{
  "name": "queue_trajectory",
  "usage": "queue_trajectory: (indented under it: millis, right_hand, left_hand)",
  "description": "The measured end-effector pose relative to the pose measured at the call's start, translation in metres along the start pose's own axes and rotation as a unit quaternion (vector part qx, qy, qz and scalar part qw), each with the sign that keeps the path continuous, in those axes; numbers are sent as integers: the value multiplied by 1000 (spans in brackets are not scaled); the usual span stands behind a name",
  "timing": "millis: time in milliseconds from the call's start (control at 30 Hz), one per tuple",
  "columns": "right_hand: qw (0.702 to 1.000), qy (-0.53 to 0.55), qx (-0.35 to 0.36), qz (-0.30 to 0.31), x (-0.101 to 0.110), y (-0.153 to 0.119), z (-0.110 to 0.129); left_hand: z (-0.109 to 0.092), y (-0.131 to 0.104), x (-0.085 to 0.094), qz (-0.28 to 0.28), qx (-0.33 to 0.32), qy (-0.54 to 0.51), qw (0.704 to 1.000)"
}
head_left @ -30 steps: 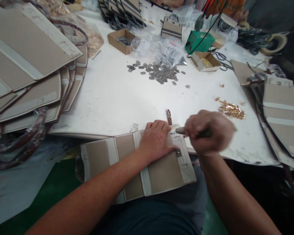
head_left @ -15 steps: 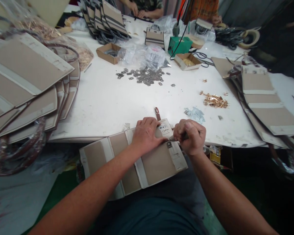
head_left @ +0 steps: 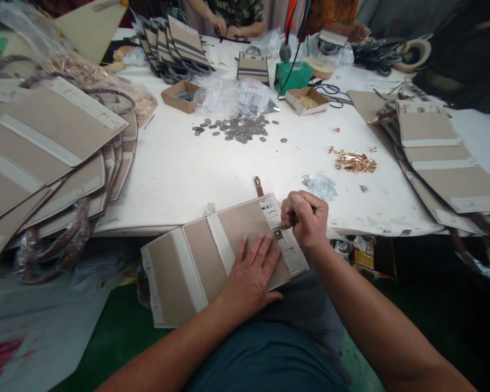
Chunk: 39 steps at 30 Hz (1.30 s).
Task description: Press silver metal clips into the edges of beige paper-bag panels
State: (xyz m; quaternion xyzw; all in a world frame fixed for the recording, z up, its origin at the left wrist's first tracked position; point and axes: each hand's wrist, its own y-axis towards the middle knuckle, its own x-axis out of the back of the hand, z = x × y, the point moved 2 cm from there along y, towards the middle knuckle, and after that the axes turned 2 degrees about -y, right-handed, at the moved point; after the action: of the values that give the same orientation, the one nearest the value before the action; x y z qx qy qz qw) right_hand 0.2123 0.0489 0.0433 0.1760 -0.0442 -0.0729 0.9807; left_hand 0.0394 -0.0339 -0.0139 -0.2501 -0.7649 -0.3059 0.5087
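Panel (head_left: pixel 240 220) overlaps the table's (head_left: pixel 179 182) near edge, probably for support; left hand (head_left: pixel 251 277), fingers spread, apparently steadies it, while right hand (head_left: pixel 309 219) grips a tool (head_left: pixel 283 225) (mostly hidden) at its right end.

1 x bag panel (head_left: pixel 208 261), rect., tan side up, pale strips crosswise, bent at L strip; lies aslant, far R corner over white table (head_left: pixel 167 179), rest over lap (head_left: pixel 310 310). Pale band (head_left: pixel 296 258) at R end: dark marks, 1 sm. dark metal plate (head_left: pixel 277 233) approx. mid-band. Brown strap tab (head_left: pixel 259 188), metal tip, projects past far edge. 1 x hand tool (head_left: pixel 285 224), mostly hidden, tip nr. plate.
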Motion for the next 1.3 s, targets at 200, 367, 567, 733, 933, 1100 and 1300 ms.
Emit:
queue_trajectory:
  millis: [200,367,567,733,933,1100,1300]
  right_hand:
    - [989,112,-59,-76,2,0,-3]
    - [984,132,-70,-93,3,0,-5]
    - [981,157,-63,-94,2,2,-4]
    - [964,219,-72,-131,7,11,-5]
    - [927,290,-111,-209,13,18,-13]
    - [975,172,-58,-131,-11,7,0]
    - [1000,8,-16,6,-20,10,26]
  left_hand:
    - [-2,10,10,79,32,-16,996]
    - [2,22,27,116,31,-29,992]
    - [3,25,25,126,32,-31,991]
    - [4,25,26,133,19,-23,991]
    - [7,26,25,138,12,-29,990]
    - [7,26,25,139,5,-24,990]
    - [6,24,26,138,16,-33,990]
